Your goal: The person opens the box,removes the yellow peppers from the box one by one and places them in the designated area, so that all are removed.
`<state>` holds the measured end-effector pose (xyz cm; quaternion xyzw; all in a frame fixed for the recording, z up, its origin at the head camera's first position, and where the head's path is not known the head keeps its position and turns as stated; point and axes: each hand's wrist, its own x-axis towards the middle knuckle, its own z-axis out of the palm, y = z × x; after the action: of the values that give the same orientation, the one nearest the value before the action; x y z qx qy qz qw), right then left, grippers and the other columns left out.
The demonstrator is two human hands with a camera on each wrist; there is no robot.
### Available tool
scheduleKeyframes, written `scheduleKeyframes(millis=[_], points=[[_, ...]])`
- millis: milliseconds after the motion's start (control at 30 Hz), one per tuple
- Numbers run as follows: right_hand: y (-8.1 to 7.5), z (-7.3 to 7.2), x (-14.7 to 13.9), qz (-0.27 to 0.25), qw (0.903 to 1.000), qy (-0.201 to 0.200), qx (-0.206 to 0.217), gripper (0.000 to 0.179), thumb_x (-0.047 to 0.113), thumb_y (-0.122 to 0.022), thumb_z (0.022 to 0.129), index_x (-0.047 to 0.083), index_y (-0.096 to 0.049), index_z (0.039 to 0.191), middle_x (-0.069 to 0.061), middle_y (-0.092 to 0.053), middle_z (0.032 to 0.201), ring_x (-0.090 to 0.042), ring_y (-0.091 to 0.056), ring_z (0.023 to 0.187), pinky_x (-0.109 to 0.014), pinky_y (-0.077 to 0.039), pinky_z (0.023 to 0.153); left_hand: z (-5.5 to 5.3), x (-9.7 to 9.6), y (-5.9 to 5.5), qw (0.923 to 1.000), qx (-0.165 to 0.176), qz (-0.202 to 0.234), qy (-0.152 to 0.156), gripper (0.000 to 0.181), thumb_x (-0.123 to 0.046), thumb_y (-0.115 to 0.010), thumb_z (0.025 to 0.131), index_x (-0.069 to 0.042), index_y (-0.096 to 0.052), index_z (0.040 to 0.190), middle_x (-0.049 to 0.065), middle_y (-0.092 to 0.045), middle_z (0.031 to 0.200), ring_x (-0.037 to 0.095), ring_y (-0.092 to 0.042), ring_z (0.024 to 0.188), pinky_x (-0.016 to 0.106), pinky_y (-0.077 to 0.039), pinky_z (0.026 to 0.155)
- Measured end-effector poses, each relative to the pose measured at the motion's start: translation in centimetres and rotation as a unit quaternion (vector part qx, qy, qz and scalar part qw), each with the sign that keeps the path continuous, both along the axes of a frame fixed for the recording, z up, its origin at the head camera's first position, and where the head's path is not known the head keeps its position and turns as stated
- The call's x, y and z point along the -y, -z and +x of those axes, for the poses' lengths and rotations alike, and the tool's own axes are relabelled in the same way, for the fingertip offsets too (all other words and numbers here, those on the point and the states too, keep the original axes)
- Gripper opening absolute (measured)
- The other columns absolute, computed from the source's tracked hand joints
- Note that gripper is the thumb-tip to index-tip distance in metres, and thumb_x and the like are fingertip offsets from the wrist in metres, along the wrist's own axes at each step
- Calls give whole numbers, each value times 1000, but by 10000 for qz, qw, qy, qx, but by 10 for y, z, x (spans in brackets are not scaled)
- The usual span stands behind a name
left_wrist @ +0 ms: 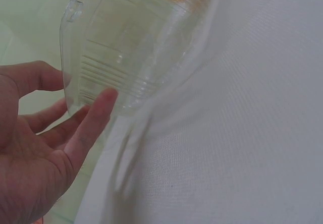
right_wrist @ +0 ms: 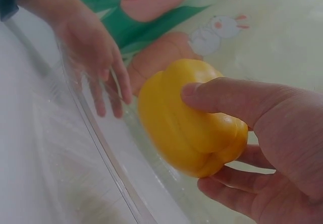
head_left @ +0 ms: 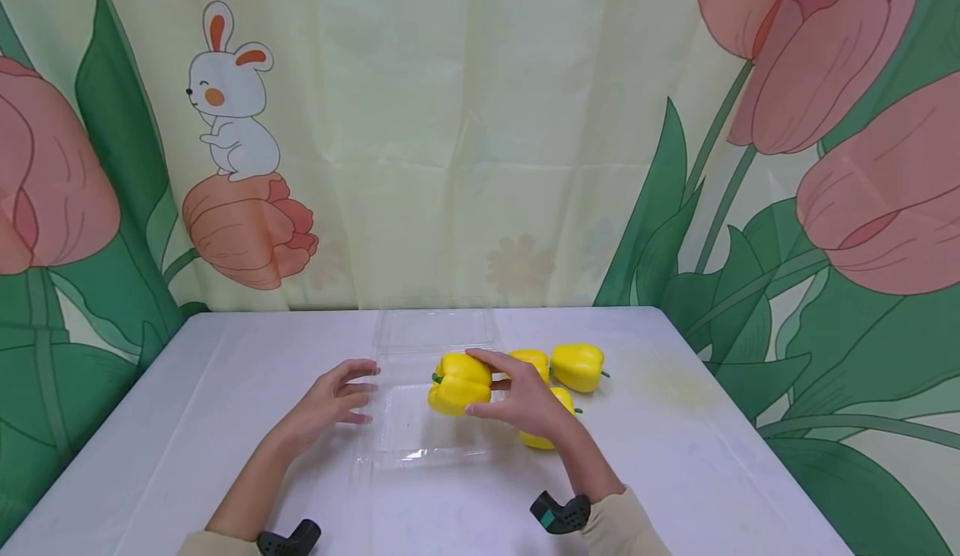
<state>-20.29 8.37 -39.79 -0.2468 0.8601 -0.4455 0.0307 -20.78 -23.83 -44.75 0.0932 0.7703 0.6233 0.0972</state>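
My right hand (head_left: pixel 527 398) grips a yellow bell pepper (head_left: pixel 459 385) over a clear plastic container (head_left: pixel 420 454). The pepper's green stem points left in the head view. In the right wrist view the thumb lies along one side of the bell pepper (right_wrist: pixel 186 118), with fingers beneath it. At the container's left side is my left hand (head_left: pixel 326 406), fingers spread and slightly bent. The left wrist view has these fingertips (left_wrist: pixel 105 100) right at the wall of the clear container (left_wrist: pixel 126 47). The container's hinged lid (head_left: pixel 435 331) lies open toward the back.
Three more yellow bell peppers, one at the back right (head_left: pixel 577 367), one beside it (head_left: pixel 531 361) and one nearer (head_left: pixel 538 439), lie right of the container, partly behind my right hand. A white cloth (head_left: pixel 675 473) covers the table. Behind hangs a curtain (head_left: pixel 480 122) with printed tulips and a rabbit.
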Motion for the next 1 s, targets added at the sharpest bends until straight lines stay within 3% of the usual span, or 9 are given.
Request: scheduleKeyframes(millis=[300, 1000], points=[[-2, -1, -3, -21, 10000, -11, -58, 73, 34, -80, 78, 25, -47, 143, 6, -55, 138, -17, -56, 117, -33, -54, 97, -1, 2, 0, 10000, 7, -10, 47, 56, -11, -59, 95, -2, -34, 144, 22, -36, 150, 43, -43, 132, 38, -60, 83], [-4, -4, -20, -331, 9993, 111, 110, 72, 29, -80, 79, 24, -47, 142, -1, -52, 141, -22, -57, 117, -42, -52, 100, -1, 1, 0, 10000, 41, -15, 54, 56, -13, -59, 95, -2, -34, 144, 23, -36, 150, 43, -44, 132, 38, -60, 84]])
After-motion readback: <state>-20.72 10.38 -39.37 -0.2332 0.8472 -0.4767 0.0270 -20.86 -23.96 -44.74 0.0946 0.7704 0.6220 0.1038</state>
